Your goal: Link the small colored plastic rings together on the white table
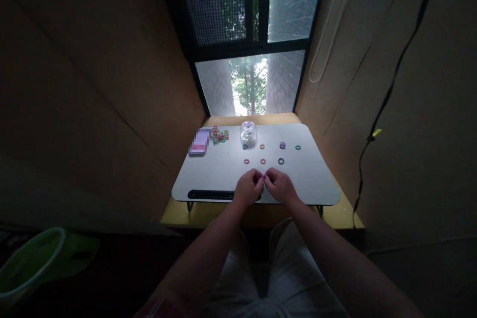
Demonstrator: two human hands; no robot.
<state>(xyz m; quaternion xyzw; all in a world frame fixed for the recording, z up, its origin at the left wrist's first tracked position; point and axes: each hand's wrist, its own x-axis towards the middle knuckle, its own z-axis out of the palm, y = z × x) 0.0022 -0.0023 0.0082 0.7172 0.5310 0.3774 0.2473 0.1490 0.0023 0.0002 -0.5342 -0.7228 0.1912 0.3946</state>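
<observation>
My left hand point(249, 187) and my right hand point(279, 185) meet over the near middle of a small white lap table point(219, 171). Both pinch a tiny purple rubber band point(264, 176) between their fingertips. Beyond the hands, several small coloured bands lie spaced out in two rows on the table, such as a red one point(246, 161), a dark one point(280, 161), a purple one point(282, 145) and a green one point(297, 147). A clear round jar point(248, 133) stands at the far middle.
A heap of coloured bands point(219, 135) and a small flat packet point(200, 142) lie at the table's far left. A black slot point(210, 194) runs along the near edge. Brown walls close both sides, a window is ahead, and a green basin point(37, 258) sits lower left.
</observation>
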